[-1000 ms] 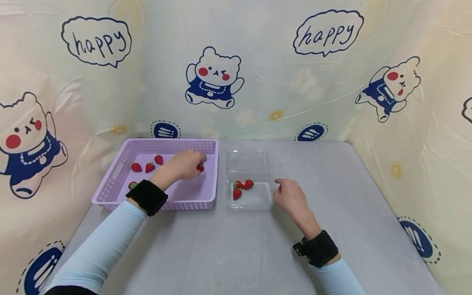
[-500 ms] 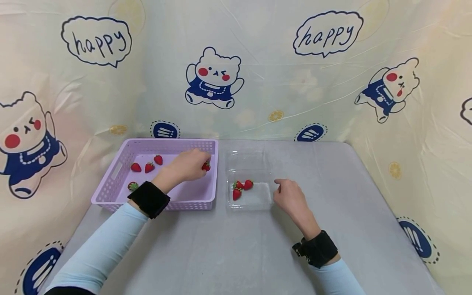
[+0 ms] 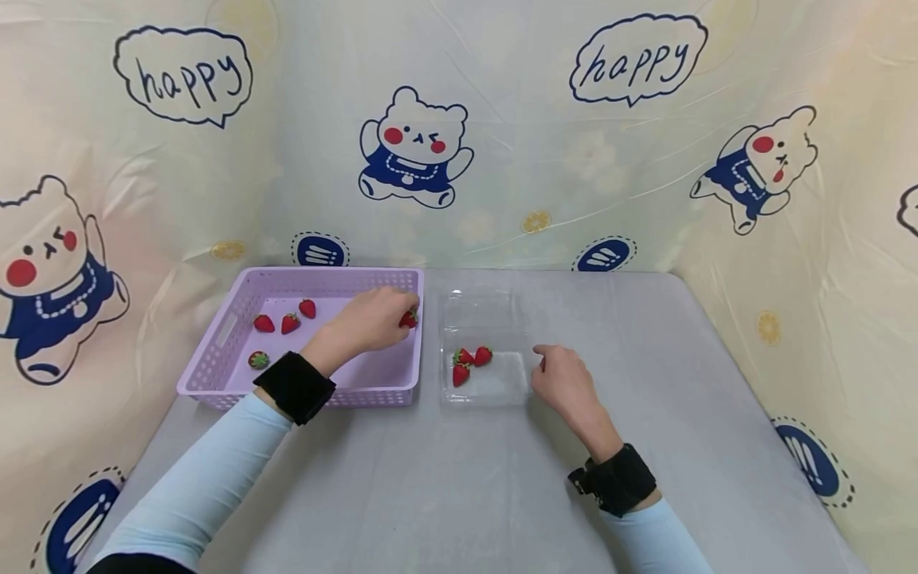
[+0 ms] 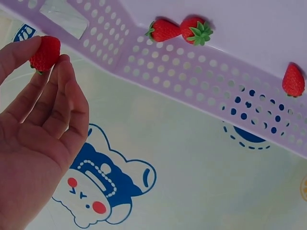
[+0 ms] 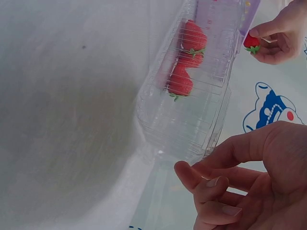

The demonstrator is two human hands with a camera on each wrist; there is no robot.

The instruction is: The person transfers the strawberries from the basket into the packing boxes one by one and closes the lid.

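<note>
My left hand [image 3: 376, 317] pinches a strawberry [image 4: 45, 53] between thumb and fingertips, over the right side of the lilac basket [image 3: 330, 275]. Several other strawberries lie apart in that basket, one strawberry [image 3: 259, 360] near its front. To the right stands an open clear plastic box [image 3: 505, 395], its lid [image 3: 479, 311] laid back. Three strawberries [image 5: 180, 81] sit together in the box's left part. Beside the box's right edge rests my right hand [image 3: 566, 387], fingers loosely bent with no food in them. Whether its fingertips touch the plastic, I cannot tell.
A grey-covered table [image 3: 430, 486] bears the basket and the box, which stand close side by side. Behind and at both sides hangs a pale curtain [image 3: 531, 159] printed with bears. Black bands [image 3: 296, 388] circle both wrists.
Holding the strawberry, my left hand has moved a little right, toward the basket's right wall. My right hand and the box have stayed in place.
</note>
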